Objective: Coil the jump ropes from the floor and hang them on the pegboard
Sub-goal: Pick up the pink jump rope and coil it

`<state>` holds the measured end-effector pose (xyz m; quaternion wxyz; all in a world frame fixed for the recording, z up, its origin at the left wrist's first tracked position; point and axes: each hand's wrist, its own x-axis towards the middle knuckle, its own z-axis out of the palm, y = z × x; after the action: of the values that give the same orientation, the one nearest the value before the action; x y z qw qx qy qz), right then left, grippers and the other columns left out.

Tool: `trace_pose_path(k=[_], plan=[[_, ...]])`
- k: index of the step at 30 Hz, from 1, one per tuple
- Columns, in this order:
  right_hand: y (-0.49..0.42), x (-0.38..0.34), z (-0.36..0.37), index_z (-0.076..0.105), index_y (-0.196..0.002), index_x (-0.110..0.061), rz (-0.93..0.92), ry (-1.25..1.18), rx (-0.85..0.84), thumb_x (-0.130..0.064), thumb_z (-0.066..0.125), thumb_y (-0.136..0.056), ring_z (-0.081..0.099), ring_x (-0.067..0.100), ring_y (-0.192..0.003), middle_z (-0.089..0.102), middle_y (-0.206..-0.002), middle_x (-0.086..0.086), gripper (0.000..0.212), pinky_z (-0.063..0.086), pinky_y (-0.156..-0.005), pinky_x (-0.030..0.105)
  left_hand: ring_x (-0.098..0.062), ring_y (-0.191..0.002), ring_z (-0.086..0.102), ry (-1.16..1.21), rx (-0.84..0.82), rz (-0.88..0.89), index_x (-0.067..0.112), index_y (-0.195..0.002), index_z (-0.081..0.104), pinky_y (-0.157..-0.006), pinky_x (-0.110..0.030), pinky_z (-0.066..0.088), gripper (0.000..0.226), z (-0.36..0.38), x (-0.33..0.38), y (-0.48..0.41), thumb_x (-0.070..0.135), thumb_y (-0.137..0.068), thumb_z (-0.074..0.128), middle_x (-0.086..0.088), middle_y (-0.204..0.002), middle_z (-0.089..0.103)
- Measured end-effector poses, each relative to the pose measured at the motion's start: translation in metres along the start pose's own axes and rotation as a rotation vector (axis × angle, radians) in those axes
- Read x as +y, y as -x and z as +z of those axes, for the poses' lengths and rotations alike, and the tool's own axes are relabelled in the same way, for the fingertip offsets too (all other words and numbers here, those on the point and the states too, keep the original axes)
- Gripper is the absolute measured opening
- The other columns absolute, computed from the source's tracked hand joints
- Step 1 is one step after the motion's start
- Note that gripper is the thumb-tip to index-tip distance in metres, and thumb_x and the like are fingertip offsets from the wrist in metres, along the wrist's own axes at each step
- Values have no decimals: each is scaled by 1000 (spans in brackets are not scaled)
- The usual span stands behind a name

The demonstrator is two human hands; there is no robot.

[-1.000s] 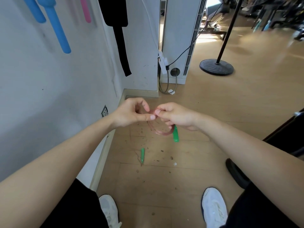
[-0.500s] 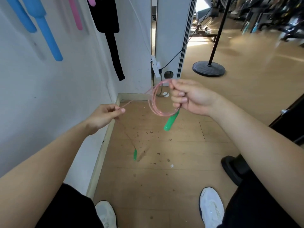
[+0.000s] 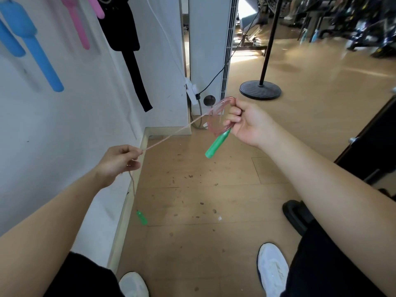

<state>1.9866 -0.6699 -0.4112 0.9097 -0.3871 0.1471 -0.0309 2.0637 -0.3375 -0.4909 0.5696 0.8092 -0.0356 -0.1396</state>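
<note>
The thin pink plastic jump rope [image 3: 171, 134] is off the wooden floor [image 3: 214, 189], stretched between both hands. The right grip [image 3: 246, 123], farther right, clasps several loops plus one green handle [image 3: 217, 143]. The left grip [image 3: 116, 161], beside the white wall [image 3: 85, 125], pinches the strand, with the second green handle [image 3: 141, 218] dangling below. Coiling looks midway; the next move is to feed that slack into another loop.

left: the wall [image 3: 64, 129] ran close beside the left hand [image 3: 116, 161]; blue handles [image 3: 40, 58], pink handles [image 3: 78, 28] and a black strap [image 3: 134, 69] hung on it higher up.
ahead: a white unit [image 3: 207, 50] closed the corner, a round stand base [image 3: 260, 90] right of it.
middle: open floor [image 3: 203, 179] lay below, crossed only by the rope [image 3: 171, 133] stretched from the left hand to the right hand [image 3: 248, 123].
right: dark furniture [image 3: 368, 151] stood near the right forearm.
</note>
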Motion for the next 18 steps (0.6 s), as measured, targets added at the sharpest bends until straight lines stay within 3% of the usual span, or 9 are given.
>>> trace_pose_path(k=[3,5,8,11,16,18], plan=[[-1,7,1,52,-83,-17,-27,144,19,-23,38,-106,26,9,-45,34,-55,-7,27,37,-52,24,-19,-65,57,-216,-17,94,0,-96,70,-52,-15,47,20,9,6,3,20,-96,66,-4,-78,60],[0,13,2,53,-86,-16,-55,278,18,-21,37,-107,31,10,-45,38,-57,-5,26,38,-53,26,-10,-61,52,-358,-69,161,5,-89,71,-55,-18,43,20,17,14,9,23,-96,67,14,-66,59],[3,23,3,54,-90,-11,-104,453,-13,-17,39,-106,41,14,-48,45,-60,1,24,42,-54,29,4,-54,50,-479,-160,291,11,-80,71,-58,-17,37,21,29,28,19,26,-95,68,26,-51,55],[5,33,4,54,-95,-7,-128,581,-60,-13,40,-106,52,18,-51,54,-64,6,19,46,-56,32,4,-51,48,-412,-252,365,4,-82,71,-52,-8,35,24,40,40,28,24,-94,68,23,-52,55],[7,63,7,54,-98,-7,-64,737,-149,-15,39,-106,67,22,-63,68,-74,10,19,52,-60,30,-1,-54,43,-291,-326,449,5,-83,74,-55,-10,35,22,54,54,39,25,-92,70,18,-58,56],[7,76,9,54,-97,-7,-16,736,-192,-16,39,-106,69,25,-68,70,-79,13,19,53,-67,35,-1,-53,42,-260,-322,466,8,-79,73,-54,-9,33,19,58,56,41,21,-92,70,19,-56,55]])
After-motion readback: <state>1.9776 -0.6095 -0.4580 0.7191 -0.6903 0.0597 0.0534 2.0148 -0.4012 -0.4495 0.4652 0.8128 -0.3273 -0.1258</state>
